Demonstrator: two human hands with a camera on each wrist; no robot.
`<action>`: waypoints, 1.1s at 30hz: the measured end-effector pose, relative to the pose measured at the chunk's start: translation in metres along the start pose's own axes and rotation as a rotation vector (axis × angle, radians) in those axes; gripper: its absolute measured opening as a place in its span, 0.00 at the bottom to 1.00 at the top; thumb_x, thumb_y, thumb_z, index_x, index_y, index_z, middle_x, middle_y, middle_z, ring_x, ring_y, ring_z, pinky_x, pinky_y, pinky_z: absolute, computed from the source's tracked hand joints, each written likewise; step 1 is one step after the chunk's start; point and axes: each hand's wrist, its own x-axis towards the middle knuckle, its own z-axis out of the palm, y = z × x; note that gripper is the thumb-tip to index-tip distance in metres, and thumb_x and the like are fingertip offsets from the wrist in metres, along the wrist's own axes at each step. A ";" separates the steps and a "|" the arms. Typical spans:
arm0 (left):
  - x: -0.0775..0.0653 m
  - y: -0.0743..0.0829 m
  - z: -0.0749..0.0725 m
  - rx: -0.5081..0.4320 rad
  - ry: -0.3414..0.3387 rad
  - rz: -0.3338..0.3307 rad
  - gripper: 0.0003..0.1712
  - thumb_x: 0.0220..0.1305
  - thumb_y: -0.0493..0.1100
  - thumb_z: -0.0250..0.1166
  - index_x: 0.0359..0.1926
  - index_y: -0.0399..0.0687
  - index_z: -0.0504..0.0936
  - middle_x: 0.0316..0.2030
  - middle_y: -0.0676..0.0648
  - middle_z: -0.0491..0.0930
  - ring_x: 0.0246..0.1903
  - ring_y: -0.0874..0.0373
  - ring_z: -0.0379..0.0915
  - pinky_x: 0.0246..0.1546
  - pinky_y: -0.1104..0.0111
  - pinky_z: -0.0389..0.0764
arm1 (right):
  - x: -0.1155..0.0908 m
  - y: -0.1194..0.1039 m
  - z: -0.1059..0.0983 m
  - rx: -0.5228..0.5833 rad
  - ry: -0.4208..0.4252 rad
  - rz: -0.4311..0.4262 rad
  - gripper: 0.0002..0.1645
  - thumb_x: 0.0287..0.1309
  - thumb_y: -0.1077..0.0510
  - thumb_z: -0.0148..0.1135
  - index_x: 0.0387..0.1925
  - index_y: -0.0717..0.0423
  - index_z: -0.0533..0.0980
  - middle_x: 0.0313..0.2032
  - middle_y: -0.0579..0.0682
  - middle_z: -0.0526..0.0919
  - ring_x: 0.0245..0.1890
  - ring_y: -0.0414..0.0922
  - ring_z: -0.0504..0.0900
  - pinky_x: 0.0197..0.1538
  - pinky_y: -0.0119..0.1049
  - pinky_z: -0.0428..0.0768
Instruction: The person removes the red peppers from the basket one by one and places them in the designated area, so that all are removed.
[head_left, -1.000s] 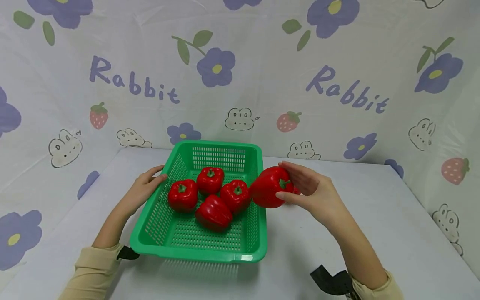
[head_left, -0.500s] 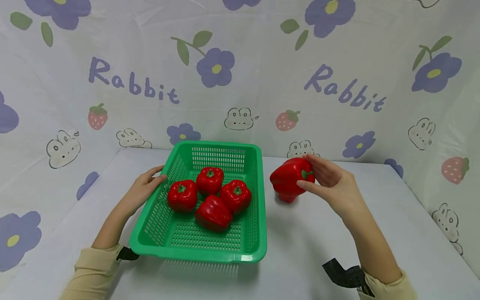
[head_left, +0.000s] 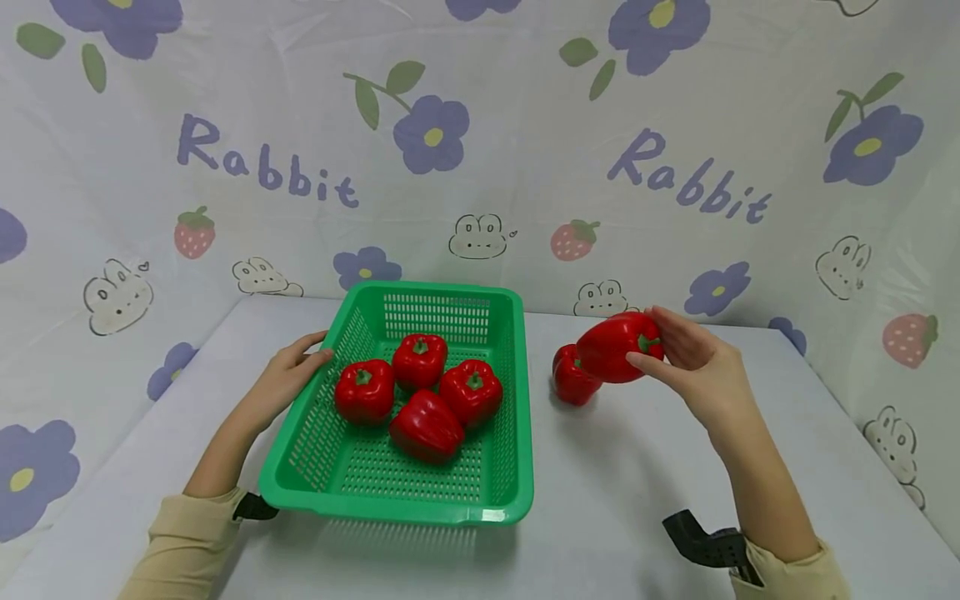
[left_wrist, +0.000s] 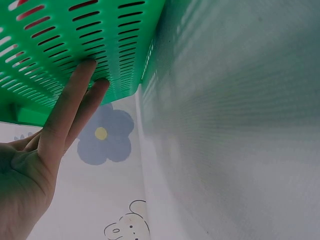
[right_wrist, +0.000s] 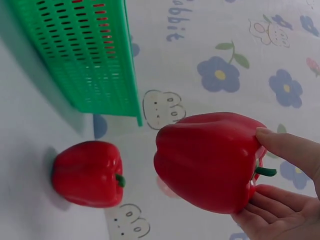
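Note:
My right hand [head_left: 701, 367] holds a red bell pepper [head_left: 617, 348] up off the table at the stem end, thumb on one side and fingers on the other; its green stem points toward the palm. Behind and partly covered by it in the head view, another red bell pepper [right_wrist: 89, 174] stands on the table. My left hand [head_left: 283, 379] is at the left rim of a green slotted plastic basket [head_left: 397, 504], thumb at the rim, with two straight fingers [left_wrist: 67, 107] against the outer wall. Several red bell peppers [head_left: 365, 392] lie inside, one on its side.
The basket stands on a white table [head_left: 750, 433], left of the right hand. A white cloth backdrop [head_left: 525, 100] printed with flowers, rabbits and strawberries rises behind and beside the table. Black straps [head_left: 705, 542] are on both wrists.
My right hand has carried its pepper rightward from the basket's right rim, uncovering more of the pepper on the table. My left hand and the basket have stayed put.

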 end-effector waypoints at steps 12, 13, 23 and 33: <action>0.001 -0.001 0.000 -0.012 -0.001 -0.001 0.34 0.76 0.52 0.46 0.74 0.38 0.54 0.55 0.27 0.76 0.36 0.60 0.80 0.34 0.69 0.82 | 0.006 0.022 -0.009 -0.021 0.070 0.071 0.46 0.61 0.45 0.65 0.75 0.48 0.55 0.73 0.53 0.62 0.71 0.54 0.64 0.58 0.29 0.70; 0.001 -0.001 0.000 -0.013 -0.001 -0.001 0.34 0.76 0.52 0.46 0.74 0.38 0.54 0.55 0.27 0.76 0.36 0.60 0.80 0.34 0.68 0.82 | 0.007 0.024 -0.010 -0.021 0.075 0.074 0.46 0.61 0.46 0.64 0.75 0.48 0.55 0.73 0.54 0.61 0.71 0.54 0.64 0.58 0.29 0.70; 0.001 -0.001 0.000 -0.013 -0.005 -0.010 0.34 0.77 0.52 0.46 0.75 0.39 0.53 0.57 0.27 0.75 0.38 0.58 0.81 0.35 0.68 0.82 | 0.011 0.039 -0.012 -0.043 0.095 0.143 0.47 0.62 0.45 0.63 0.76 0.51 0.53 0.73 0.56 0.60 0.72 0.56 0.62 0.61 0.37 0.68; 0.002 -0.002 0.000 -0.020 -0.007 -0.010 0.35 0.77 0.52 0.46 0.75 0.39 0.53 0.57 0.27 0.75 0.39 0.57 0.81 0.35 0.68 0.82 | 0.018 0.063 -0.013 -0.042 0.088 0.169 0.47 0.63 0.46 0.63 0.75 0.55 0.53 0.73 0.58 0.60 0.72 0.57 0.62 0.61 0.35 0.67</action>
